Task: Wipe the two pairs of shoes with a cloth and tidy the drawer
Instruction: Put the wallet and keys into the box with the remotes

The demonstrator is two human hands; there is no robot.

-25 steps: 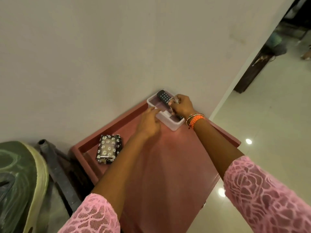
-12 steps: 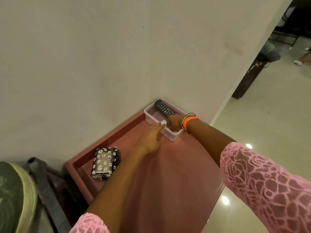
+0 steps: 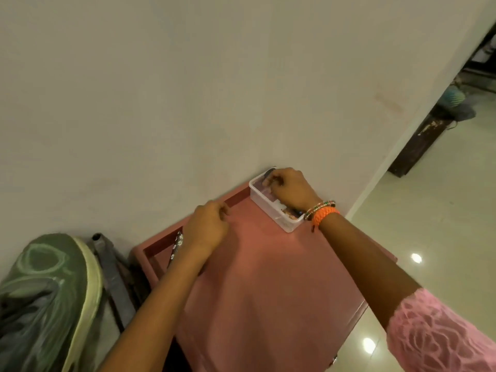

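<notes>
So the pink-red cabinet top with the raised rim (image 3: 268, 277) fills the middle, pushed up against a plain off-white wall (image 3: 188, 89). Up at about 1 o'clock on that top, tucked into the corner by the wall, sits a small clear rectangular plastic tub (image 3: 284, 221). The right hand (image 3: 291, 187) is right over it, fingers curled down around the far end of a dark remote control (image 3: 268, 173), only the tip of which pokes out past the knuckles, so the hand pretty much blocks whatever else is in the tub. There's an orange braided band plus thin beaded bangles (image 3: 322, 210) on that wrist, and a pink lace sleeve (image 3: 440, 336) down at 4 o'clock. The left hand (image 3: 208, 226) hovers over the back rim at around 11 o'clock, fingers loosely curled, holding nothing as far as I can see. Its forearm covers most of a black pouch with white daisy print (image 3: 177, 244), just a thin strip showing at 10 o'clock. Off the cabinet at 8 o'clock there's a green and grey bundle with a pale yellowish edge (image 3: 48, 299), and beside it a dark metal bar (image 3: 107, 267) leaning by the wall. Shiny pale tiled floor (image 3: 429, 210) at 3 o'clock, dark wooden furniture leg (image 3: 418, 146) further at 2 o'clock. Can't spot any shoes or cloth from here.
</notes>
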